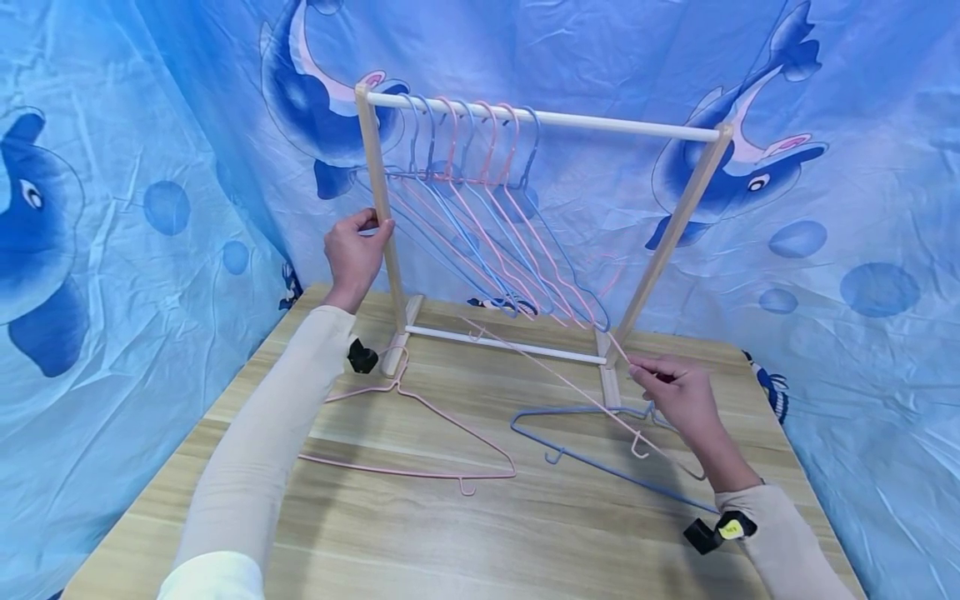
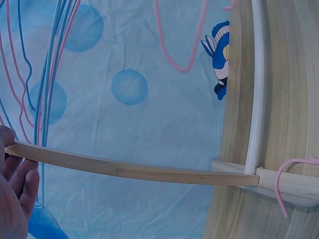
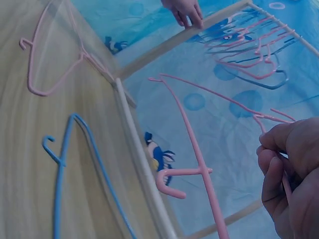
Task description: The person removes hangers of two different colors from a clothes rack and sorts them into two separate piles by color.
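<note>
The right hand (image 1: pixel 678 398) pinches the corner of a pink hanger (image 1: pixel 555 379) between thumb and fingertips, lifted off the bench (image 1: pixel 480 533); the wire slants from the hand toward 10 o'clock, across the rack's lower white bar (image 1: pixel 502 343), its hook end up near that bar. In the right wrist view the fingers (image 3: pixel 279 169) curl round the pink wire.

Just under that hand, at 7 o'clock, a blue hanger (image 1: pixel 600 467) lies flat on the bench. Further left, well apart from it, a second pink hanger (image 1: pixel 420 442) lies flat, its hook beside the rack's left foot.

The left hand (image 1: pixel 354 254) grips the left wooden post (image 1: pixel 378 208) of the rack at mid-height. From the top rail (image 1: pixel 600 123), at 1 o'clock from that hand, hangs a row of blue and pink hangers (image 1: pixel 480 208).
</note>
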Motion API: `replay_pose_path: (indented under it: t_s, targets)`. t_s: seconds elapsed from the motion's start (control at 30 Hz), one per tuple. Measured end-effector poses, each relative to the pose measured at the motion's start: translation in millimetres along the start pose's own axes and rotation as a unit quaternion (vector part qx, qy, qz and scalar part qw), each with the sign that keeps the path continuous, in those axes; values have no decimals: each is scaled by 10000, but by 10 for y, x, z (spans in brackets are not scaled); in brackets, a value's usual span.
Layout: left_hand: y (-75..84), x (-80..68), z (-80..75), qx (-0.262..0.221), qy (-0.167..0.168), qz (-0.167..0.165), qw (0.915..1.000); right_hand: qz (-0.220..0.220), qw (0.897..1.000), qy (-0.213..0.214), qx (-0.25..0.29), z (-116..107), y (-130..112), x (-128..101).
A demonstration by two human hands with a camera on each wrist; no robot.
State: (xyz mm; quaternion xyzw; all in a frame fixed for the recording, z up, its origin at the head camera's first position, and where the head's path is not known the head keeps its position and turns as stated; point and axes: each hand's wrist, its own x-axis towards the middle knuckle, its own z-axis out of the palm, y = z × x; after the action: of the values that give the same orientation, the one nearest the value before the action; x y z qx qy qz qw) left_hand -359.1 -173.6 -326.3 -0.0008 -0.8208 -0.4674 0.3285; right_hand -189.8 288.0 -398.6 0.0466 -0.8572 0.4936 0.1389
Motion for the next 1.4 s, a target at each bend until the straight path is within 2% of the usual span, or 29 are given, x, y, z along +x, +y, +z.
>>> replay_pose_path:
  t_s: [0.17,0.37,0.63,0.9,1.4]
  targets:
    - [-12,-2,-11,24,-19,-48,10000,343,9981,-154,494,154,52,-32]
    - [-13,9,-15,29,-11,-9,10000,660,9892,-433,1238,325,84,-51]
    - [6,-1,-8,-37,-72,-10,10000,1023,9798,-648,1594,604,82,-80]
    - [17,-3,-9,25,-18,72,10000,1263,9646,-1261,1942,947,24,-118]
    - [1,26,0,27,9,97,9999,1187,9480,-1871,2283,1614,-210,-153]
